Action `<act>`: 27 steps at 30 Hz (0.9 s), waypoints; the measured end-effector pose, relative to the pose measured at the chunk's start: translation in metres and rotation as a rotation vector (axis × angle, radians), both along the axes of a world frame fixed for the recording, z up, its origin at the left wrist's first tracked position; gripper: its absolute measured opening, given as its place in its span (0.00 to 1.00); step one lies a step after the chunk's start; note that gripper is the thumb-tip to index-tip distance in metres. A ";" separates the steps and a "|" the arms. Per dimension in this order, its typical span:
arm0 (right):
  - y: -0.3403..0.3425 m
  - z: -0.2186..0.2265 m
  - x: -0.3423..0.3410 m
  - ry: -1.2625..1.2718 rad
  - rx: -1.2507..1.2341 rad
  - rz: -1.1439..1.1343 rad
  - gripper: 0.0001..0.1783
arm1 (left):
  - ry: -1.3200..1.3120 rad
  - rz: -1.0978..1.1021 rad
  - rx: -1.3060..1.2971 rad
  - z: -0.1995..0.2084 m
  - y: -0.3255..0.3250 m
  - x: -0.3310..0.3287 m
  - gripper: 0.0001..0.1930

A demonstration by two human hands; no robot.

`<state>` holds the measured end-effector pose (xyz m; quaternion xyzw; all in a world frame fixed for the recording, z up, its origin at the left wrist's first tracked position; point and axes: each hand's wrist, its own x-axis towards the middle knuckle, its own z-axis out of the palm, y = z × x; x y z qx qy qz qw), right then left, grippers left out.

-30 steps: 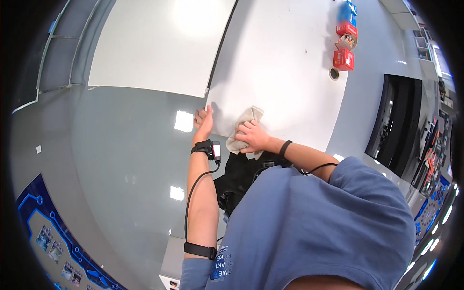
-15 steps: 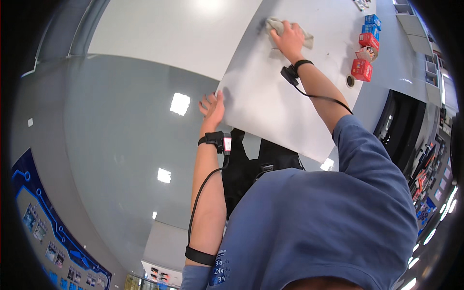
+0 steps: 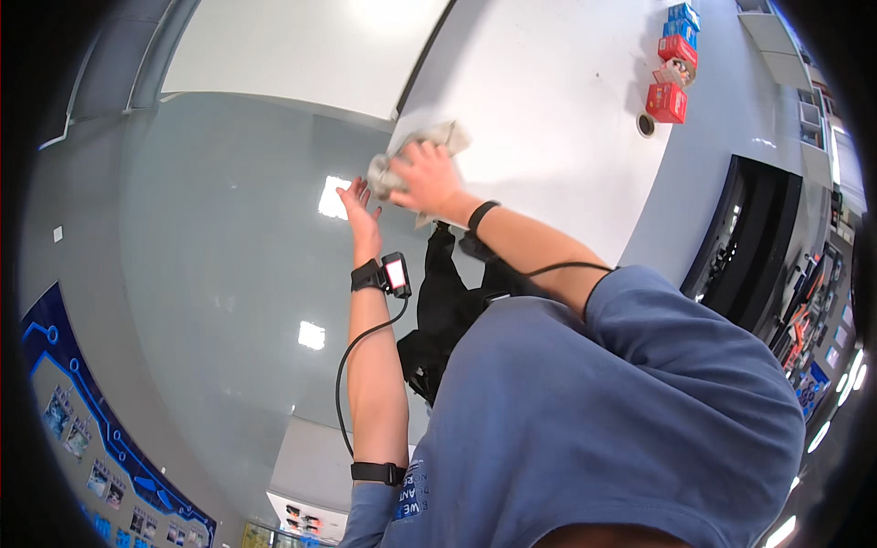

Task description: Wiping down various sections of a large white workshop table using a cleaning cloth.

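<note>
A crumpled light grey-beige cloth (image 3: 450, 137) is at the near left corner of the white table (image 3: 548, 110), part of it hanging past the edge. My right hand (image 3: 427, 178) lies over the cloth and grips it, the fingers slightly blurred. Just left of that corner, out beyond the tabletop, my left hand (image 3: 363, 215) is raised with its fingers apart and nothing in them. The cloth's left end is close to the left fingertips; a small gap seems to separate them.
Along the table's right edge stand a red box (image 3: 667, 102), an opened carton (image 3: 676, 71) and several blue and red boxes. A dark round cable hole (image 3: 646, 124) is near them. Another white table (image 3: 274, 55) is at the far left, above grey floor (image 3: 228, 237).
My right hand has swept the cloth from far across the table to the near left corner. My left hand has come off the table edge and shifted left, remaining open.
</note>
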<state>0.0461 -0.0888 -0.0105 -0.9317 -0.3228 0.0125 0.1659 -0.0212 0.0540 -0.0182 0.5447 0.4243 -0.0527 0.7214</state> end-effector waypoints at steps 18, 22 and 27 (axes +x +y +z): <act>-0.290 0.012 -0.129 -0.072 -0.057 -0.991 0.29 | 0.183 -0.430 1.175 0.027 -0.153 0.013 0.36; -0.286 0.015 -0.126 -0.097 -0.131 -1.064 0.39 | -0.073 -0.738 1.299 0.020 -0.198 0.017 0.36; -0.308 0.008 -0.100 -0.082 -0.037 -1.011 0.46 | -0.149 -0.936 1.492 0.010 -0.231 0.019 0.32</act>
